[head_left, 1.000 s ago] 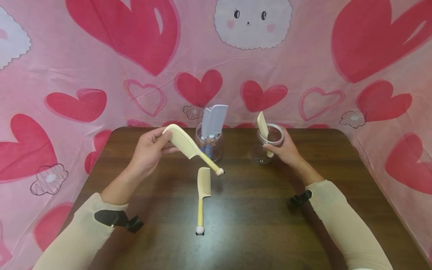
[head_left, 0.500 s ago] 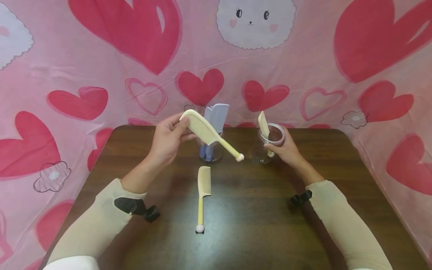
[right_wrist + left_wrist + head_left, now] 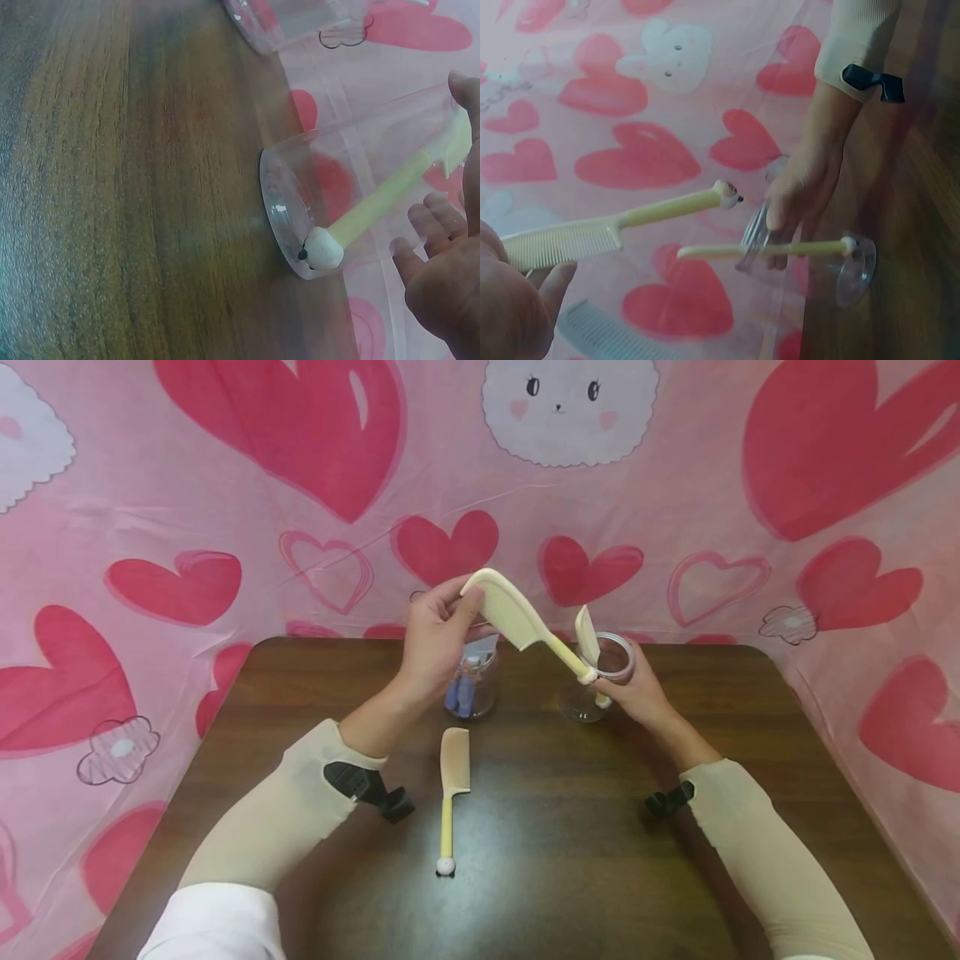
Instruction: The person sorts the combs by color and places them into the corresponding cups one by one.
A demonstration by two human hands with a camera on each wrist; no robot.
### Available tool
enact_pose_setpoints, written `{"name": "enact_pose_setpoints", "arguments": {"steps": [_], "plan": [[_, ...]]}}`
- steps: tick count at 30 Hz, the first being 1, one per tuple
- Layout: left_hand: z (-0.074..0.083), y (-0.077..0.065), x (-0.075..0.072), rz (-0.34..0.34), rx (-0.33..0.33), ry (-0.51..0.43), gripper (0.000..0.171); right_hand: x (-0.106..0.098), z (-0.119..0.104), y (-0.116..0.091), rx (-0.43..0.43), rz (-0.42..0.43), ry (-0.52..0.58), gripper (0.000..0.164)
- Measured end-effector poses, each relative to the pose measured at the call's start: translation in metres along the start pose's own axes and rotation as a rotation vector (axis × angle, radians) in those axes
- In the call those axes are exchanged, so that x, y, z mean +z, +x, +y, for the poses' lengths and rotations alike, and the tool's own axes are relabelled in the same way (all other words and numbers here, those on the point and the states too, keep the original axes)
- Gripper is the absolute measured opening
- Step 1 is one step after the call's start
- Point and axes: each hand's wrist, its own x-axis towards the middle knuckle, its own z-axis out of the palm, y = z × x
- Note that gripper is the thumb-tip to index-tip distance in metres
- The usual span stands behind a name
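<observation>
My left hand (image 3: 435,639) pinches a pale yellow comb (image 3: 513,617) by its toothed end. The comb's handle slants down to the right, its animal-head tip close to a clear jar's rim in the head view. In the left wrist view, that tip (image 3: 726,195) stands apart from the jar's mouth. Fingers and thumb of my right hand (image 3: 642,689) grip this clear jar (image 3: 581,706) around its upper part. Inside leans another yellow comb (image 3: 382,195), head end at the bottom, toothed end above the rim. A third yellow comb (image 3: 454,764) lies flat on the table.
A second clear jar (image 3: 483,702) holding blue-lilac combs (image 3: 465,693) stands behind my left hand, partly hidden by it. The dark wooden table (image 3: 570,860) meets a pink heart-printed cloth (image 3: 300,493) at the back and sides.
My left hand has moved right and upward with its comb, from left of the lilac combs to in front of them, bringing the handle tip to the right jar. My right hand has stayed put.
</observation>
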Motion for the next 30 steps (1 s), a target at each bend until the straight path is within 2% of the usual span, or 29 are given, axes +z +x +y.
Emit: {"name": "enact_pose_setpoints", "arguments": {"steps": [7,12,16,21,30], "plan": [[-0.005,0.010,0.027,0.000,0.055,-0.010,0.028,-0.001,0.000,0.001,0.021,0.020,-0.048,0.081],[-0.011,0.015,0.043,0.016,0.044,0.020,0.028,0.000,-0.009,-0.001,0.044,0.021,-0.053,0.082],[-0.018,0.018,0.051,0.000,0.043,0.040,0.028,0.000,-0.010,-0.001,0.050,0.017,-0.053,0.082],[-0.027,0.022,0.061,-0.010,0.038,0.073,0.027,-0.002,-0.002,0.001,0.048,0.018,-0.078,0.083],[-0.043,0.030,0.075,0.015,0.006,0.142,0.026,-0.003,0.000,0.002,0.056,0.011,-0.065,0.085]]}}
